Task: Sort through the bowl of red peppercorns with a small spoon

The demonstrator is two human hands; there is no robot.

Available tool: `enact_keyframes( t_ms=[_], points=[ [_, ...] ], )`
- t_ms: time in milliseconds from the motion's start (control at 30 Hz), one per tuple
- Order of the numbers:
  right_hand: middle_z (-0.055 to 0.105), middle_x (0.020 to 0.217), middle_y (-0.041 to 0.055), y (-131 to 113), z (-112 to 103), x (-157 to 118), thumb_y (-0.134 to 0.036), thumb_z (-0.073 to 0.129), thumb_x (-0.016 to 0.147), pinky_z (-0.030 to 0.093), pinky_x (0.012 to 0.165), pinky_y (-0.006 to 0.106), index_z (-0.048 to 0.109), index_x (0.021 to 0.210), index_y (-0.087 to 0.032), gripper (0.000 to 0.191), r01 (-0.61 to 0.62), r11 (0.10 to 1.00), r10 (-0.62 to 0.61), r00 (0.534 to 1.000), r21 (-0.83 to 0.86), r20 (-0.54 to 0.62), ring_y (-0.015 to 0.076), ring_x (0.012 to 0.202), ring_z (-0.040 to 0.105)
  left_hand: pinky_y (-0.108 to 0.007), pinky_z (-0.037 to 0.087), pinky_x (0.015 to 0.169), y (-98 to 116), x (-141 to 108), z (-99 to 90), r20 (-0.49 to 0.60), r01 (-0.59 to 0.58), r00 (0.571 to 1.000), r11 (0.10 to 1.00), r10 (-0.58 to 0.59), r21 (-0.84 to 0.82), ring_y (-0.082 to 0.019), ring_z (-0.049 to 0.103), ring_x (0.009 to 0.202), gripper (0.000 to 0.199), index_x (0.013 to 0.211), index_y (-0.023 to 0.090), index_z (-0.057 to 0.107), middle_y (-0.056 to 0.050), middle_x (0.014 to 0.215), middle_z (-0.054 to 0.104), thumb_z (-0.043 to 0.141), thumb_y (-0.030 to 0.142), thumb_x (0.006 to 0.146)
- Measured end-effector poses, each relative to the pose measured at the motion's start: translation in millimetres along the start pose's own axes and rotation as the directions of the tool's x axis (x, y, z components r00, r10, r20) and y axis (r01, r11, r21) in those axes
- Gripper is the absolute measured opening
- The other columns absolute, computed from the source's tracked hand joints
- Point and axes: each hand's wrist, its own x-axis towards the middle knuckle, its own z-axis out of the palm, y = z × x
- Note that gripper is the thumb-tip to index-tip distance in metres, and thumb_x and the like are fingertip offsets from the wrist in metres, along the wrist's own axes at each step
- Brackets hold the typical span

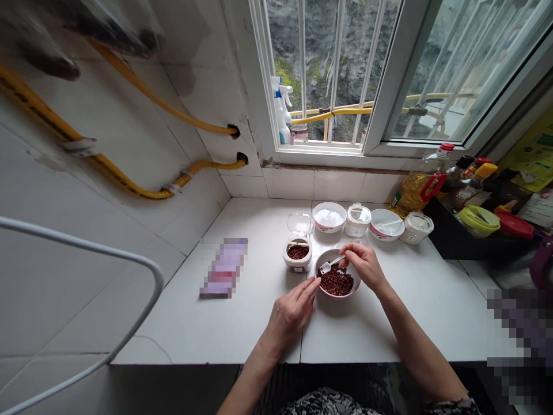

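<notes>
A small white spoon (325,268) is pinched in my right hand (362,264), its scoop end dipping into a bowl (356,288) with a pinkish outside. Dark red, dried bits that look like peppercorns (337,282) cover the bottom of this bowl. My left hand (290,314) holds the bowl at its left edge, fingers extended together with the tips on the rim; its thumb is hidden. Just left of the bowl stands a white seasoning jar (298,266) holding similar dark red bits, its clear lid (300,223) flipped up.
Behind are a bowl of white grains (329,229), a bowl with a white spoon (386,235) and two lidded jars, one (358,229) between the bowls. An oil bottle (412,193) and a dark rack (453,236) of condiments stand right. A blurred purple packet (225,268) lies left.
</notes>
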Motion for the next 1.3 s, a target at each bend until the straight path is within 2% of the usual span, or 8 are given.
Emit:
enact_keyframes(
  t_ms=[167,300,467,600,767,867,1100,1300],
  points=[
    [0.072,0.065,0.0018,-8,9,-1,-0.037,0.055,0.084,0.055,0.068,0.032,0.063,0.085,-0.02,0.019,0.072,0.996,-0.07,0.996,0.043,-0.049,0.0178,0.064,0.069,-0.031,0.06,0.093,1,0,-0.4,0.009,0.006,1.0,1.0,-0.006,-0.002,-0.02,0.069,0.113,0.052,0.151,0.021,0.039,-0.012,0.124,0.07,0.043,0.01,0.1],
    [0.076,0.08,0.0046,-15,25,-3,-0.033,0.051,0.093,0.056,0.075,0.034,0.063,0.095,-0.021,0.017,0.232,0.973,-0.233,0.97,-0.023,-0.071,0.0198,0.077,0.073,-0.031,0.06,0.093,-1,-2,1.0,0.016,0.006,1.0,1.0,-0.007,0.002,-0.02,0.069,0.112,0.053,0.152,0.022,0.038,-0.012,0.126,0.069,0.042,0.011,0.1],
    [0.078,0.091,0.0071,-13,37,-3,-0.016,0.045,0.096,0.047,0.096,0.045,0.064,0.1,-0.022,0.021,0.562,0.745,-0.573,0.815,-0.359,0.087,0.0222,0.085,0.071,-0.03,0.06,0.092,-2,-2,1.5,0.007,-0.003,1.0,1.0,0.003,0.013,-0.02,0.07,0.112,0.053,0.151,0.021,0.038,-0.012,0.123,0.07,0.042,0.011,0.1],
    [0.078,0.092,0.0065,-14,34,-4,-0.011,0.043,0.096,0.045,0.098,0.045,0.064,0.104,-0.022,0.025,0.633,0.649,-0.65,0.75,-0.423,0.125,0.021,0.082,0.07,-0.03,0.06,0.092,-1,-2,0.3,0.013,-0.001,1.0,1.0,0.001,0.01,-0.02,0.07,0.112,0.053,0.151,0.021,0.039,-0.012,0.124,0.07,0.042,0.01,0.1],
    [0.076,0.086,0.0065,-17,16,-9,-0.02,0.048,0.096,0.051,0.085,0.038,0.067,0.098,-0.022,0.019,0.496,0.783,-0.533,0.846,-0.376,0.007,0.0229,0.088,0.069,-0.031,0.06,0.092,0,-1,-0.9,0.018,0.004,1.0,1.0,-0.004,0.0,-0.02,0.069,0.112,0.053,0.151,0.021,0.039,-0.012,0.126,0.069,0.043,0.009,0.099],
    [0.072,0.072,0.0036,-12,2,-10,-0.019,0.05,0.093,0.05,0.083,0.038,0.066,0.088,-0.022,0.018,0.42,0.817,-0.444,0.896,-0.396,0.034,0.0225,0.081,0.067,-0.03,0.06,0.093,0,-1,-1.4,0.019,0.008,1.0,1.0,-0.008,-0.009,-0.02,0.069,0.113,0.054,0.151,0.021,0.039,-0.011,0.126,0.069,0.044,0.009,0.098],
    [0.072,0.074,0.0028,0,-1,-8,-0.01,0.048,0.083,0.05,0.083,0.036,0.065,0.074,-0.023,0.023,0.417,0.791,-0.336,0.908,-0.447,0.252,0.021,0.082,0.063,-0.03,0.06,0.095,0,0,-1.1,0.014,0.008,1.0,1.0,-0.007,-0.004,-0.02,0.07,0.113,0.057,0.153,0.023,0.037,-0.01,0.127,0.069,0.043,0.008,0.098],
    [0.068,0.059,-0.0008,-6,-2,-8,-0.014,0.046,0.085,0.049,0.083,0.036,0.063,0.076,-0.022,0.021,0.293,0.896,-0.242,0.952,-0.332,0.189,0.0183,0.068,0.062,-0.031,0.06,0.095,0,-1,-0.3,0.02,0.007,1.0,1.0,-0.007,-0.005,-0.02,0.069,0.113,0.057,0.152,0.022,0.037,-0.01,0.127,0.069,0.044,0.007,0.098]
  ],
)
